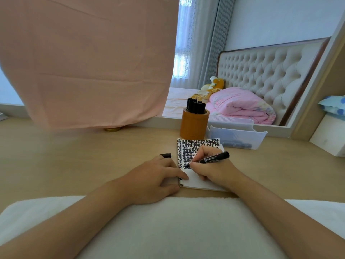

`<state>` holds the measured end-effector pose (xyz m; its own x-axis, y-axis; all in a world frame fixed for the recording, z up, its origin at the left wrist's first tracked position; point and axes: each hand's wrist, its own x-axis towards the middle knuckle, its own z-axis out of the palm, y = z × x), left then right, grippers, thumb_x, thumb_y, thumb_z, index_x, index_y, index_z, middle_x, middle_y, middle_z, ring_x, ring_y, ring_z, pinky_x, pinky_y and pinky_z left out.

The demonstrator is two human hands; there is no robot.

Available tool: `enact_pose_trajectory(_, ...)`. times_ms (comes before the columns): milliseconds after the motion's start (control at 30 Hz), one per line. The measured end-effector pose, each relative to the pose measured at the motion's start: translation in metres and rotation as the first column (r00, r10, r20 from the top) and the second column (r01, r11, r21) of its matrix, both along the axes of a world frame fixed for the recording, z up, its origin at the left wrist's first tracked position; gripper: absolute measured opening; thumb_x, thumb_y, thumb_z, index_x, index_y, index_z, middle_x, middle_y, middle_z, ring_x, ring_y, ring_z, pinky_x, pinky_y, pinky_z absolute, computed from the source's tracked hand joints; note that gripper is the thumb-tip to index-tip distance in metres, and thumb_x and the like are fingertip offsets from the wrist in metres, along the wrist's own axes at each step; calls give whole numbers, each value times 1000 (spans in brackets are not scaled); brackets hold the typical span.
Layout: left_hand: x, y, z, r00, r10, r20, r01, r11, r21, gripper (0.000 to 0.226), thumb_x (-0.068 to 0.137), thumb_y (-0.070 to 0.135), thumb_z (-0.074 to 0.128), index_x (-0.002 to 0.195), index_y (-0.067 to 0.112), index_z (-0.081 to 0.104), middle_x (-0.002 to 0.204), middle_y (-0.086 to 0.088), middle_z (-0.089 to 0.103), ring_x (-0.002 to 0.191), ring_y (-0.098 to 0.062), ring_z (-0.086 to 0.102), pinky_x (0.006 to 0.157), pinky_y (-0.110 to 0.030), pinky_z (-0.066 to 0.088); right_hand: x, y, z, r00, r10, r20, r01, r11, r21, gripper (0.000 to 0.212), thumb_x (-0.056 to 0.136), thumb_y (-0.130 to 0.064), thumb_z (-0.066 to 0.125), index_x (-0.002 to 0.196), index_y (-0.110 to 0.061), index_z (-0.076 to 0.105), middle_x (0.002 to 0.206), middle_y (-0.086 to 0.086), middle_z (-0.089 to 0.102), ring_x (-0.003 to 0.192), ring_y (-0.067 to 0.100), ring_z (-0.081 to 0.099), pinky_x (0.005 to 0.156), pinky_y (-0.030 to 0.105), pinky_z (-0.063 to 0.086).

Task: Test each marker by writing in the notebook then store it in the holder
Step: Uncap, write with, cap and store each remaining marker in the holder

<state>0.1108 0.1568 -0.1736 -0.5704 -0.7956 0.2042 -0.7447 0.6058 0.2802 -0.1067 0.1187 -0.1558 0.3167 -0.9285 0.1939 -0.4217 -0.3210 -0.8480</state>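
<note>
A small spiral notebook [197,146] lies on the wooden desk [74,157], its upper page filled with rows of black marks. My right hand [214,171] grips a black marker [214,158] with its tip touching the page. My left hand [158,176] presses the notebook's left edge with the index finger and holds the black marker cap [165,155] between its far fingers. Behind the notebook stands a brown cylindrical holder [194,126] with several capped black markers [195,106] in it.
A clear plastic tray [237,136] with dark items inside sits right of the holder. A pink cloth [89,62] hangs over the desk's back left, with a gold lid [112,129] under its hem. A white block [328,135] stands at the right. White fabric covers my lap.
</note>
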Motion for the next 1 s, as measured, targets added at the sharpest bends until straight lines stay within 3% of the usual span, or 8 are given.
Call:
enact_pose_trajectory(333,0,0,0,1000,5,-19,-4,1000,12,37,92,49,54,128,54,51,118,23,48,114,-1,39,96,-33,41,1,-1,-4,996,7,-84,-17,994,-112,15,79,-11,76,72,-6,64,65,-6,62,58,2,53,52,14,40)
enact_pose_trajectory(567,-1,0,2,1000,11,-1,-11,1000,25,37,93,47,55,129,54,51,121,21,48,113,-3,38,96,-34,41,1,-3,-4,991,5,-135,-23,991,-129,20,76,-10,74,65,-15,58,66,-6,59,60,2,50,55,16,39)
enact_pose_trajectory(833,0,-1,1,1000,13,-4,-13,999,30,36,92,47,55,128,54,51,120,23,47,115,-1,38,97,-34,41,0,1,-1,987,54,-153,-78,985,-153,20,78,-8,73,66,-14,59,66,-8,59,60,0,50,56,14,40)
enact_pose_trajectory(1000,0,0,2,1000,13,-1,-13,999,30,37,92,48,56,128,54,51,120,23,47,114,-1,38,97,-34,42,0,0,-2,993,55,-108,-70,988,-140,26,78,-5,73,63,-17,57,62,-11,56,57,0,49,54,14,38)
